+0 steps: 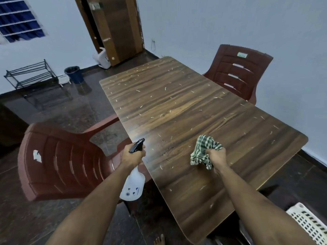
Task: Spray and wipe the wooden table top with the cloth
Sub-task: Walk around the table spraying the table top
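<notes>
The wooden table top [177, 106] runs from near me to the far wall, strewn with several pale scraps and a patch of dark crumbs. My left hand [131, 154] grips a white spray bottle [132, 184] by its black trigger head, just off the table's left edge, nozzle pointing over the wood. My right hand [216, 156] holds a bunched green-and-white checked cloth [203, 149] above the near part of the table.
A maroon plastic chair [58, 161] stands at the table's left, another maroon chair [238, 73] at the far right. A white lattice basket [307, 225] sits at bottom right. A metal rack [30, 75], a dark bin [74, 74] and a wooden door [116, 27] lie beyond.
</notes>
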